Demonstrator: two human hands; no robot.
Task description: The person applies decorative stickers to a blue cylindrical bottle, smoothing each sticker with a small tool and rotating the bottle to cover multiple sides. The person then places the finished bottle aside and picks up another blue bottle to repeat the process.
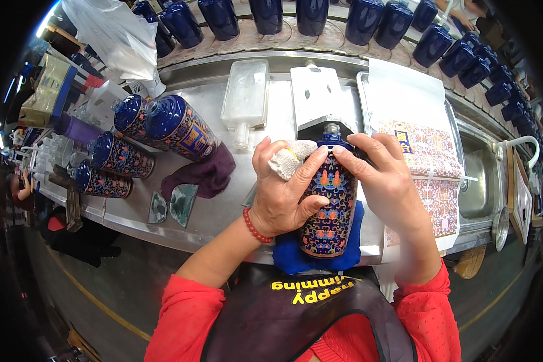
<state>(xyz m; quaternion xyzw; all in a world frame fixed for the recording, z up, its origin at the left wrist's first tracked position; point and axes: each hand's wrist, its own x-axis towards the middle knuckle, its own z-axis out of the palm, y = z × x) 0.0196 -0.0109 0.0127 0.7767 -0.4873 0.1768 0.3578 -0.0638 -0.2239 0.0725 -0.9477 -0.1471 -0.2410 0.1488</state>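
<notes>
L hand (286,196) was half-curled w/ white knit cloth (285,163) at its fingers (worn or held, couldn't tell), index tip & thumb on the patterned blue btl (329,211); R hand (383,166) was fairly wide, thumb tip on the btl's shoulder. Btl was at the counter's (214,232) near edge on blue cloth (351,235), neck pointing away, contents n/v. Metal tray (363,102) to R held patterned sheets (425,160); frosted clear btl (246,93) lay upper L, four more patterned btls (184,130) stood farther L, contents unclear.
</notes>
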